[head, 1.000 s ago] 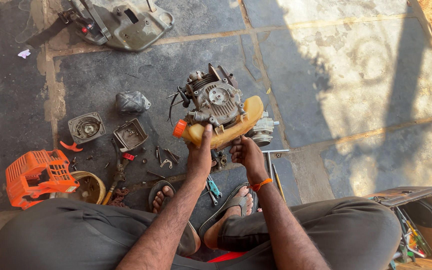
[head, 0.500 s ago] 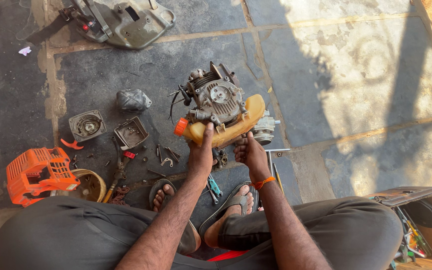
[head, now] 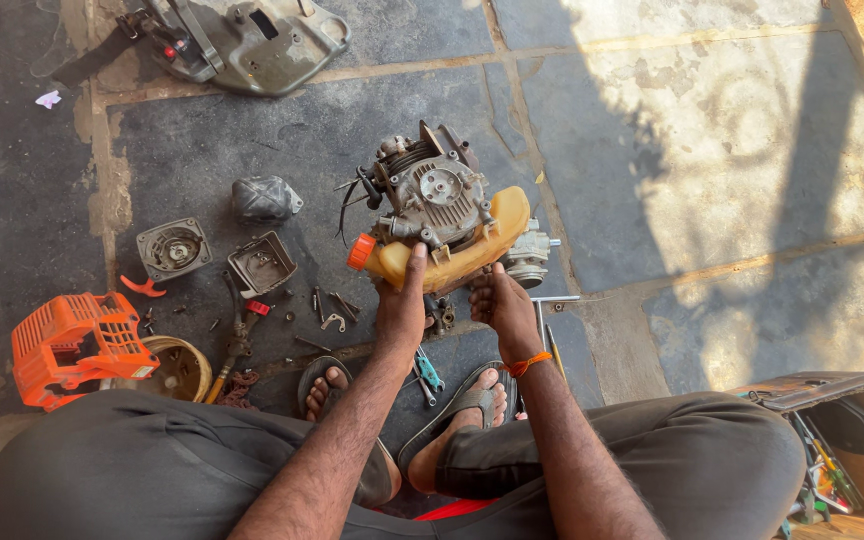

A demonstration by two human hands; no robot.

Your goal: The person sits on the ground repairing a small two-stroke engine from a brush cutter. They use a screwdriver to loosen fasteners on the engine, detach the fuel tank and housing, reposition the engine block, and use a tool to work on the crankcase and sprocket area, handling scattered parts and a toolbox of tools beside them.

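Nearest to the camera, two knees in dark grey trousers (head: 152, 470) and two feet in grey sandals (head: 452, 410) are seen, and between them a small pair of blue-handled pliers (head: 428, 372) is laid on the grey stone floor (head: 652, 130). Just beyond the feet, a small grey metal engine with a yellow plastic fuel tank (head: 442, 215) is held up from the floor. The left hand (head: 400, 305) is closed around the lower edge of the yellow tank, near its orange cap, with the thumb pressed on the front. The right hand (head: 500, 300) is curled under the tank on the other side; how tightly it is closed cannot be told, because the fingers are partly hidden. The work is judged to be well advanced in the taking-apart: an orange plastic slatted cover (head: 72, 345), a round grey starter housing (head: 172, 248), a square grey metal box part (head: 260, 264) and scattered small screws (head: 327, 310) are already laid out to the left, apart from the engine. The tank and the carburettor side are not yet removed, so more stripping seems left. The engine looks dirty and bare, with cooling fins, a round centre plate and loose black wires exposed. Farthest away, a large grey-green metal guard plate (head: 252, 45) is lying at the top.
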